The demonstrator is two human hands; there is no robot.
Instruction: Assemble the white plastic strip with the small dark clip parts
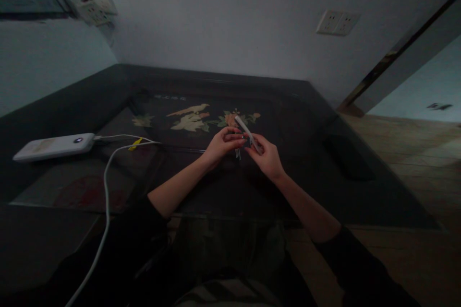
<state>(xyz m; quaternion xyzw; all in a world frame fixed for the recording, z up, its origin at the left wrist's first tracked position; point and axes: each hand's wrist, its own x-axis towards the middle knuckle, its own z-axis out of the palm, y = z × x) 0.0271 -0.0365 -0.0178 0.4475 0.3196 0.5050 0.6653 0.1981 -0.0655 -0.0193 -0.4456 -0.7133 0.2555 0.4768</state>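
Walls in pale grey close off the far side of the scene, with a double socket point(337, 22) set high to the right and another socket block point(95, 5) in the left corner. Below them a dark table point(295, 105) fills most of the view, its top inlaid with a bird and flower picture point(196, 117). A wooden floor point(414, 153) is seen to the right of the table. On the table's left part a white power bank point(54, 146) is laid flat, and a white cable point(106, 187) is run from it down toward the person's lap. Over the middle of the table, just this side of the inlay, the left hand point(223, 146) and the right hand point(264, 156) are brought close together, fingertips almost meeting. A slim white stick point(247, 132), perhaps a pen or small tool, is held in the right hand, pinched near its lower end. Its long axis is tilted, running from the right fingers up and away to the left, so that its free end is pointed toward the inlay. The left fingers are curled in at the stick's lower end, where a small pale part is glimpsed below; whether they are closed on it cannot be told in the dim light. The right hand is the nearer one to the stick's middle.
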